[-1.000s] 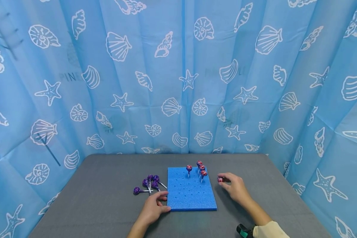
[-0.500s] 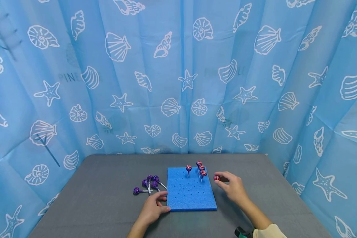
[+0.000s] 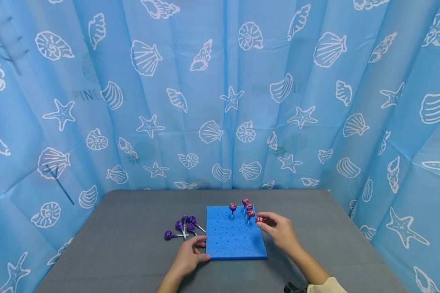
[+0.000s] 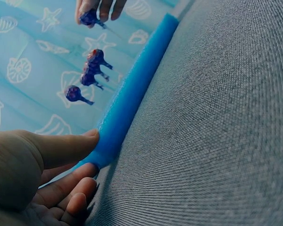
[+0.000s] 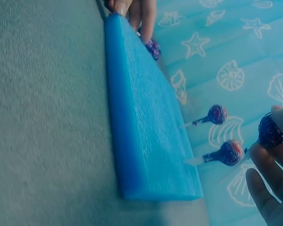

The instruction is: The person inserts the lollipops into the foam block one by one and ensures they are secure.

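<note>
In the head view a blue foam board [image 3: 229, 248] with rows of small holes lies on the table. My left hand [image 3: 188, 255] rests against its near left corner, thumb and fingertips touching the edge. My right hand [image 3: 283, 232] pinches a red-and-purple wrapped lollipop [image 3: 259, 219] by its head, over the board's right edge. Its thin stick shows below the fingers in the right wrist view, pointing toward the board. Several similar lollipops [image 3: 251, 213] stand upright in the board's far right part, close to the right hand; one lollipop [image 3: 233, 207] stands apart to their left.
Several purple lollipops [image 3: 179, 224] lie in a loose cluster left of the board, just beyond the left hand. The grey table [image 3: 139, 252] ends at a blue shell-patterned curtain [image 3: 183, 122] behind and on the sides.
My right hand has moved left with its lollipop, from beside the board to over its right edge. The left hand and the standing lollipops have stayed put.
</note>
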A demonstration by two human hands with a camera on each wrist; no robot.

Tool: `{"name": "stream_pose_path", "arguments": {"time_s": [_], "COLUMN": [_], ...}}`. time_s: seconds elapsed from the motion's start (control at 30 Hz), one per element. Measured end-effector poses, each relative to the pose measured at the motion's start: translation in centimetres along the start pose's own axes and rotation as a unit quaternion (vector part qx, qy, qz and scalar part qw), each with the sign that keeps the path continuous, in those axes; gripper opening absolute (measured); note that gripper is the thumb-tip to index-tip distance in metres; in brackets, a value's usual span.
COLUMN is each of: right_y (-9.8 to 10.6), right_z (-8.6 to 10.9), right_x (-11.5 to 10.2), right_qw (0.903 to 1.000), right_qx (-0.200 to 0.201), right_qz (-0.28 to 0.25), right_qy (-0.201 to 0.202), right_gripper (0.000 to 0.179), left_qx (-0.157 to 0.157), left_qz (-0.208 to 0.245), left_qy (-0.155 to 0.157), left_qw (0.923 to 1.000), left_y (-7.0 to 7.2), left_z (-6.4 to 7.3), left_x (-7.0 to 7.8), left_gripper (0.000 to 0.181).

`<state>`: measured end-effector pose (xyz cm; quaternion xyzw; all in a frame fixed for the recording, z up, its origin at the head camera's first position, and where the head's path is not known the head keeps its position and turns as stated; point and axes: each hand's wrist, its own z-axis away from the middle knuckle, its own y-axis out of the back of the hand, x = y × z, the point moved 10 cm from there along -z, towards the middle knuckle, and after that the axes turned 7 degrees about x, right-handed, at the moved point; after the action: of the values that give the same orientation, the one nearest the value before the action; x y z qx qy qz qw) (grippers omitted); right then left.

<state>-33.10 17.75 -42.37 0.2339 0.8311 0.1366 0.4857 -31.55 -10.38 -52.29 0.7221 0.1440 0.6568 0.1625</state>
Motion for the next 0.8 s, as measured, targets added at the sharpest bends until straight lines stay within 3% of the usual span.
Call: {"name": "stream_pose_path", "arguments": {"time_s": [0.33,0.8], "right_y": [-1.6,-3.3], "right_z": [0.3,0.3], "right_x": [-0.6,-1.3], "right_qw": [0.9988,0.9979], "right_qx": [-0.016,-0.011], "right_qz": [-0.043,-0.061], "right_qy": [-0.018,-0.015], "right_gripper": [0.024,0.021], "left_qx": [0.000,0.007], "left_qz": [-0.003,0.001], "left_qy": [0.011,-0.003], "left_qw": [0.9999,1.0000], "left_y": [0.0,0.1], "left_z": [0.0,-0.1], "left_x": [-0.1,-0.1], "left_gripper": [0.053,0.053]}}
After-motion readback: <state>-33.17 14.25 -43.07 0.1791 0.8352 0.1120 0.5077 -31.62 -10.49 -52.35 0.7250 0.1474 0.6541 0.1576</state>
